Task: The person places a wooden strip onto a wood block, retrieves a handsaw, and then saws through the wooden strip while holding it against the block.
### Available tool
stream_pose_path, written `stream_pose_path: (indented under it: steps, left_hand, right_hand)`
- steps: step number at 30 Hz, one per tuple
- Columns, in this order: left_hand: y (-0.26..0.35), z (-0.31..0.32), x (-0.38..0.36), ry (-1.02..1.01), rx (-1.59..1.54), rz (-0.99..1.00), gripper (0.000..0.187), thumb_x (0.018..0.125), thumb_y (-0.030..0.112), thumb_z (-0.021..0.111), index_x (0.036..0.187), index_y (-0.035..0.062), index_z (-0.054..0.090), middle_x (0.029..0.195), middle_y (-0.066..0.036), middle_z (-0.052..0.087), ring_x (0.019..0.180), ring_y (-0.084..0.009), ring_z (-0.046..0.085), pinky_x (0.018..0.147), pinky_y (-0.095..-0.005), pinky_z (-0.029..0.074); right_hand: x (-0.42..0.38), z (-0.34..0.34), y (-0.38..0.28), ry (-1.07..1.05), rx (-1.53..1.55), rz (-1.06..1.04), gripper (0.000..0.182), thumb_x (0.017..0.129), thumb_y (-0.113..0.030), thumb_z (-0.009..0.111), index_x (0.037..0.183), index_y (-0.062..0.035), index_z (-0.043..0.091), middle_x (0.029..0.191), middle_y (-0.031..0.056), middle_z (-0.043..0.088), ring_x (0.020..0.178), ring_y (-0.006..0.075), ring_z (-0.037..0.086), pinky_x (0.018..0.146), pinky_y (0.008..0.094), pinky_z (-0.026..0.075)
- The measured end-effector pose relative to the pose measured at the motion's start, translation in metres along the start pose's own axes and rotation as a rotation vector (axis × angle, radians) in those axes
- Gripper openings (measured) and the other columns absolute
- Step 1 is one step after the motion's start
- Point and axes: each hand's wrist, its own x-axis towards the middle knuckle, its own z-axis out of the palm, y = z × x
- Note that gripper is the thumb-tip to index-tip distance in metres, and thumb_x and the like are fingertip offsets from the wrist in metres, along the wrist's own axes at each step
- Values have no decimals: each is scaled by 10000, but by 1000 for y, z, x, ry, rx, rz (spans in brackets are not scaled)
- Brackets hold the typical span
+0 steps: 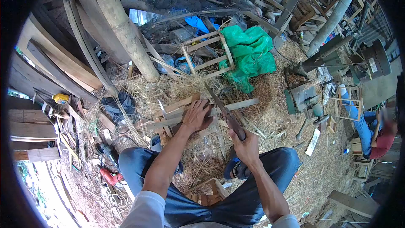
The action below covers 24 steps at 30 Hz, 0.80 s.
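My right hand [246, 147] is closed around the handle of a machete [224, 112], whose dark blade points up and away to the left. My left hand [195, 116] grips a wooden piece [205, 124], its fingers bent over the top. Pale wooden strips lie crosswise under and beside that hand; one long strip [242, 104] runs out to the right, passing by the blade. Much of the held piece is hidden by my fingers. A small wooden frame [217, 188] lies on the ground between my legs.
Straw and shavings cover the ground. Ahead are a wooden frame [228, 50] and green plastic sheet [249, 52]. A red power tool [110, 176] lies left. A machine [303, 97] stands right, and another person [382, 137] sits beyond it. Poles [122, 25] lean at the left.
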Motion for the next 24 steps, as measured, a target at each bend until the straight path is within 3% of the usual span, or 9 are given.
stream_pose_path:
  steps: [1,3,7,9,12,16,18,21,24]
  left_hand:
    - [-2,-1,0,0,2,-2,370,809,221,656,1115,18,616,1334,-178,479,1250,-344,426,1059,-442,343]
    - [-11,3,-2,-151,30,31,332,849,112,547,1170,36,585,1280,-125,505,1254,-303,432,1081,-437,316]
    - [-21,20,3,-176,46,52,323,863,95,513,1174,49,590,1301,-126,509,1262,-291,436,1082,-437,315]
    - [-21,28,4,11,186,39,301,862,74,498,1148,61,591,1279,-125,529,1248,-288,453,1048,-432,340]
    - [-12,35,2,98,174,-91,313,861,72,497,1161,81,586,1287,-125,534,1249,-285,462,1058,-425,338]
    - [-1,22,3,-11,113,-98,287,874,122,542,1151,67,593,1329,-128,518,1241,-295,468,1066,-414,347]
    - [6,19,2,-101,91,-193,354,884,129,495,1231,130,563,1375,-126,500,1305,-287,433,1122,-398,292]
    - [-13,50,-8,9,167,-72,335,895,177,524,1221,104,553,1382,-132,501,1323,-299,417,1130,-401,294]
    - [-6,38,0,-34,-63,-189,356,900,221,558,1224,73,537,1366,-158,510,1322,-311,417,1133,-421,300]
  right_hand:
    - [1,2,-1,2,-5,14,393,872,-353,675,807,34,656,503,117,490,467,195,457,508,376,409]
    - [1,1,-1,-5,6,4,394,871,-353,677,797,33,650,501,111,485,465,192,444,504,372,405]
    - [-1,-2,-2,15,-14,4,408,868,-358,678,756,30,625,494,95,467,460,179,420,487,368,387]
    - [1,1,9,6,17,22,415,867,-362,677,751,31,621,494,97,468,458,176,419,483,370,384]
    - [1,5,15,-3,56,32,425,868,-367,675,745,36,616,492,96,468,455,175,422,477,371,379]
    - [-9,5,12,21,72,51,430,874,-359,668,739,45,606,495,91,464,468,161,424,479,364,374]
    - [-20,1,5,13,67,80,426,875,-351,668,739,47,602,499,95,456,480,155,418,484,362,373]
    - [-25,4,9,-12,98,92,420,877,-337,671,730,48,589,507,100,447,504,138,398,495,359,375]
    - [-26,9,17,18,65,55,438,880,-347,669,715,47,576,505,98,443,499,140,384,489,359,375]
